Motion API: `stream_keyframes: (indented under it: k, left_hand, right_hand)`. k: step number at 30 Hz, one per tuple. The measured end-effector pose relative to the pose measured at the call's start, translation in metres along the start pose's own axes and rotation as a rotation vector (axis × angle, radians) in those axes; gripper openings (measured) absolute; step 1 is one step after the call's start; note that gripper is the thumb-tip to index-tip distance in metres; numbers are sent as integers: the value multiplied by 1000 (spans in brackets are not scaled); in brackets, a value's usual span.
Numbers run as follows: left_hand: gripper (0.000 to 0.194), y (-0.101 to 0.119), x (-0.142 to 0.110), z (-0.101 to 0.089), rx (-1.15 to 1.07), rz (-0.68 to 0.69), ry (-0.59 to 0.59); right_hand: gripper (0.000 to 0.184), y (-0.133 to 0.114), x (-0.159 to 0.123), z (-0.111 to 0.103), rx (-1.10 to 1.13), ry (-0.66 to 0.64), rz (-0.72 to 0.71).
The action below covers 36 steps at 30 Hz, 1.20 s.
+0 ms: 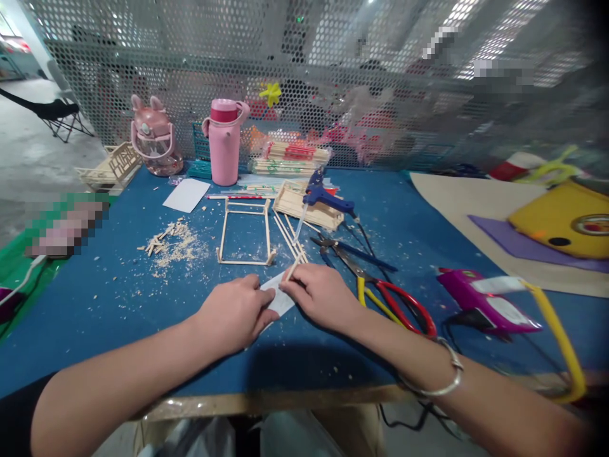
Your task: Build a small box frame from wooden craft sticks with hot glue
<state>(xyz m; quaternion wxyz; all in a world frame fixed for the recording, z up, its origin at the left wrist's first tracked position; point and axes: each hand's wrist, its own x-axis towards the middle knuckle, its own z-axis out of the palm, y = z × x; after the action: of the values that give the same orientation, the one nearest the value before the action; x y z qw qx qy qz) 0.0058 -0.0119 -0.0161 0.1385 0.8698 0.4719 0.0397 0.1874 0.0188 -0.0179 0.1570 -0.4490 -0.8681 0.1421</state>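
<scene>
Near the front edge of the table, my left hand [233,314] is closed, thumb and fingers pinching a small white sheet of paper [285,307]. My right hand [326,295] holds a short thin wooden stick [294,268] between thumb and fingers, right against the paper's upper edge. The fingers hide part of both. Just beyond lies a rectangular wooden stick frame [245,262] with short uprights at its corners. Several loose sticks [287,236] lie to its right. A blue glue gun [330,200] rests on a small wooden stick tray [285,202].
Pliers [349,259] and a red-handled cutter [412,308] lie right of my hands. Wood scraps [166,238] are at left. A pink bottle [224,149] and a clear-based cup [159,152] stand at the back. A purple device [490,301] and yellow pouch [566,212] lie right.
</scene>
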Motion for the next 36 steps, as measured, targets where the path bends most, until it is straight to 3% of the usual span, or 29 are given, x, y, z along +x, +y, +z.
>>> stream_keyframes:
  k: [21,24,27,30,33,36]
  left_hand:
    - [30,-1,2,0,17,-8,15]
    - [30,-1,3,0,31,-25,32]
    - [28,-3,3,0,-5,-20,59]
    - [26,-6,2,0,-173,-20,136]
    - [22,-6,2,-1,-484,-70,241]
    - [26,-6,3,0,-829,-174,204]
  right_hand:
    - [23,-7,-1,0,-120,-55,-53]
    - [19,-5,10,-1,86,-24,75]
    - [16,-2,18,-3,565,-73,253]
    - [23,0,18,-4,912,-130,297]
    - [28,0,15,-5,966,-123,253]
    - [30,0,13,-5,930,-126,202]
